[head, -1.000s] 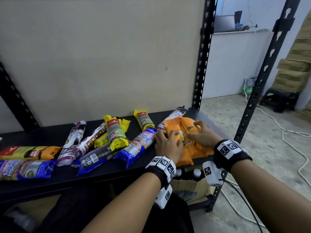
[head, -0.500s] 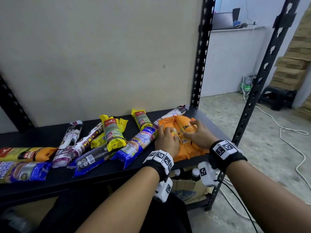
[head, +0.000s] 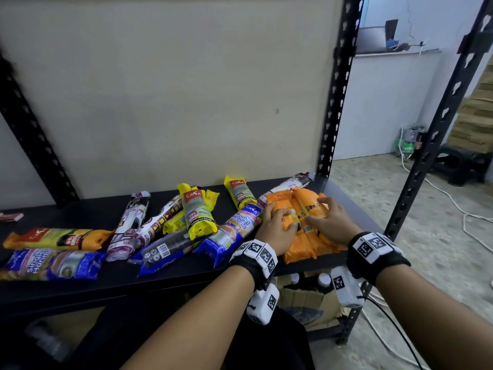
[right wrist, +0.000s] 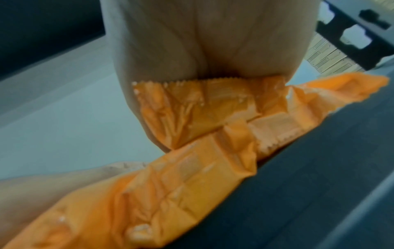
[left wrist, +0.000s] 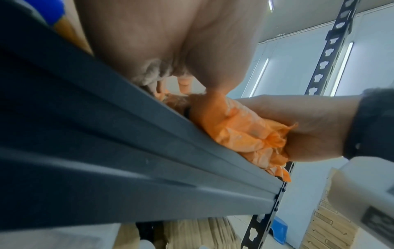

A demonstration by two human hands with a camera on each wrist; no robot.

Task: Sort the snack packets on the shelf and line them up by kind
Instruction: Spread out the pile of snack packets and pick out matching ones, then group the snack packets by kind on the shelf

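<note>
A pile of orange packets [head: 301, 244] lies at the right end of the black shelf [head: 80, 284], reaching its front edge. My left hand [head: 274, 222] curls its fingers over the pile's left side, thumb on top. My right hand [head: 328, 222] lies spread on the pile's right side. From the left wrist view, the orange packets [left wrist: 241, 131] overhang the shelf edge under the right hand [left wrist: 298, 121]. From the right wrist view, crimped ends of the orange packets [right wrist: 192, 176] show under my palm. Yellow packets [head: 197, 214], blue packets [head: 229, 233] and white-purple packets [head: 130, 220] lie mixed further left.
Another blue packet [head: 53, 264] and an orange-yellow packet [head: 56, 239] lie at the far left. Black slotted uprights [head: 336, 102] [head: 437, 129] frame the shelf's right end. A cardboard box [head: 306, 303] with bottles sits on the level below. White cables trail over the floor at the right.
Both hands have stayed on the orange pile, edging slightly deeper onto the shelf. The other packets have not moved.
</note>
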